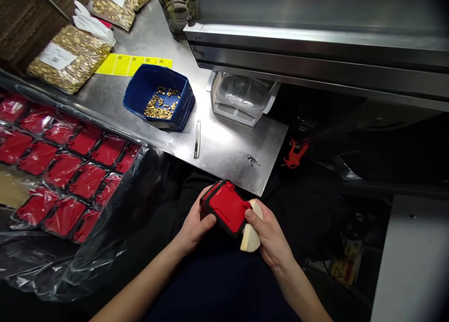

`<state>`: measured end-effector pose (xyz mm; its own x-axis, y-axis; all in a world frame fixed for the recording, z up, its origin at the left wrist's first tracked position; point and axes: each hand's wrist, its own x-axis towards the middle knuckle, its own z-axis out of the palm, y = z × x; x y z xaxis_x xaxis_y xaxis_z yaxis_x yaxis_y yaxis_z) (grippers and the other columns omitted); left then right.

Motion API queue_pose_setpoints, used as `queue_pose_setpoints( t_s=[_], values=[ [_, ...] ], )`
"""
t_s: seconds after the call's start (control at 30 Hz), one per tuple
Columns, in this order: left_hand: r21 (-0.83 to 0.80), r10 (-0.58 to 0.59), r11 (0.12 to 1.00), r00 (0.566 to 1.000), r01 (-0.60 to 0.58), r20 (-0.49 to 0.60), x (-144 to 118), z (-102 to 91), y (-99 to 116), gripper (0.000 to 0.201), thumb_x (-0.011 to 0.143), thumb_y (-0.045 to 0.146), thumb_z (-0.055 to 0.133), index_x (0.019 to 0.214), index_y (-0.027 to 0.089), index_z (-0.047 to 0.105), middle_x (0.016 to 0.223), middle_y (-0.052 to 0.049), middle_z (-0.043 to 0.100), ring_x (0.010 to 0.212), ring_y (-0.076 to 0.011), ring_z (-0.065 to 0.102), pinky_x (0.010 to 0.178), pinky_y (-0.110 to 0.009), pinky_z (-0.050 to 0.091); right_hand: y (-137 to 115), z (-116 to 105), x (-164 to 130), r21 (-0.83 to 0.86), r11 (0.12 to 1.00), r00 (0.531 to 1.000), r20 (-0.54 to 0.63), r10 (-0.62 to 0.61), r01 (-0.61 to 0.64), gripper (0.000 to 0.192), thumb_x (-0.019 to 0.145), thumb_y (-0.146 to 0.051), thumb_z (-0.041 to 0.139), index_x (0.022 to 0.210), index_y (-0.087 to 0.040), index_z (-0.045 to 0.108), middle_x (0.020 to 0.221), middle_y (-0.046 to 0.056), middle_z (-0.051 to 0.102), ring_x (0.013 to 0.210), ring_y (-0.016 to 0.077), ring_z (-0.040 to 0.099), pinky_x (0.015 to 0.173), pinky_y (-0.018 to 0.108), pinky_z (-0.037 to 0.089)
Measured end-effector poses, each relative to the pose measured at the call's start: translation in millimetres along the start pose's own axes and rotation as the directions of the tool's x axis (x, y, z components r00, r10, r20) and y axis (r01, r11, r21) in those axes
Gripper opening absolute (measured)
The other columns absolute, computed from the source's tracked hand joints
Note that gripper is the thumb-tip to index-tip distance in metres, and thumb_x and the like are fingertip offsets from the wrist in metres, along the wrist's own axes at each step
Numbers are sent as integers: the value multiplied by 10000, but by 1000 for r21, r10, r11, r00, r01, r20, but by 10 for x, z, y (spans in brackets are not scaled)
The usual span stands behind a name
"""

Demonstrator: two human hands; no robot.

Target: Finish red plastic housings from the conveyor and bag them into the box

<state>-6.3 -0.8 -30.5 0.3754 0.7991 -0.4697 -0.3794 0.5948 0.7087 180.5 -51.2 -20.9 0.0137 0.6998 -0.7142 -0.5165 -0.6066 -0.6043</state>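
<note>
**Red part held over the lap, pale piece under it**

Both hands hold a red part (226,207) with a black rim, off the tabletop (224,149) and just below its near edge, above the person's lap. The left hand (192,226) is curled around the part's left end, thumb on the rim and fingers hidden beneath. The right hand (270,235) grips the right end, thumb pressed on the red face, and also clasps a cream piece (251,240) that lies against the underside of the part; only its rounded edge shows past the fingers. Neither hand is loose: each is closed on what it carries.

To handle this well, I judge the part should stay level and pinned at both ends, with the thumbs kept on the rim rather than the middle, so the cream piece sits flush and cannot slip sideways.

On the tabletop, well apart from the hands, stand a blue bin (159,97) of small brass bits, a slim tool (197,139) near the front edge, and a clear tray (242,100). More red parts lie in plastic at the left (66,163).
</note>
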Motion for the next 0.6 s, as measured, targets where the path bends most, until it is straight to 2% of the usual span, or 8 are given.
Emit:
queue_pose_setpoints(
  t_s=[0.1,0.2,0.27,0.37,0.43,0.5,0.57,0.6],
  values=[
    [-189,-104,977,994,98,-18,8,115,-54,716,804,547,802,1385,184,593,1479,-167,577,1354,-385,547,1095,-457,492,40,48,-32,-140,990,1000,9,-4,5,442,806,-531,809,923,-212,527,716,-55,554,602,117,520,576,235,427],
    [-331,-167,930,986,161,10,28,132,-65,703,840,648,711,1362,199,568,1366,-174,660,1247,-373,644,1034,-506,541,-44,-43,-98,-351,934,997,71,-39,61,447,814,-552,776,972,-218,524,731,-49,567,625,136,538,580,247,428],
    [-365,-189,911,981,191,43,24,79,-42,716,860,692,648,1410,262,486,1257,-153,721,1148,-355,709,992,-521,558,-193,-156,-203,-516,848,992,90,-87,122,401,861,-501,727,1082,-233,529,855,-24,601,728,156,569,657,265,461],
    [-335,-263,893,953,300,151,-51,-44,15,732,877,699,618,1445,295,395,1243,-177,729,1115,-373,726,954,-519,567,-459,-296,-433,-736,640,975,174,-137,221,299,926,-315,637,1196,-273,514,1137,13,608,961,175,591,844,291,472],
    [-275,-328,882,917,383,226,-143,-109,48,745,883,635,667,1465,274,375,1293,-212,701,1150,-396,706,953,-512,562,-559,-308,-583,-788,536,943,330,-48,303,232,923,-204,601,1136,-286,561,1150,-6,623,982,162,595,852,279,455],
    [-207,-370,881,892,426,260,-240,-137,65,753,878,530,720,1483,243,376,1291,-222,696,1162,-399,697,965,-502,554,-549,-256,-691,-778,486,870,488,66,399,208,886,-138,619,1028,-291,615,1027,-43,670,927,151,604,814,270,441],
    [-167,-393,880,879,444,270,-317,-126,64,719,879,463,723,1473,204,412,1232,-219,720,1135,-386,707,929,-466,568,-466,-196,-752,-737,463,804,589,83,492,238,839,-98,647,983,-288,635,947,-61,698,905,155,613,816,277,431],
    [-163,-403,876,874,454,272,-342,-108,59,683,886,442,712,1456,184,439,1209,-221,727,1132,-376,708,918,-443,571,-421,-182,-767,-722,460,792,607,62,517,257,831,-97,654,1004,-285,633,950,-59,708,900,158,619,822,281,432]
  ],
)
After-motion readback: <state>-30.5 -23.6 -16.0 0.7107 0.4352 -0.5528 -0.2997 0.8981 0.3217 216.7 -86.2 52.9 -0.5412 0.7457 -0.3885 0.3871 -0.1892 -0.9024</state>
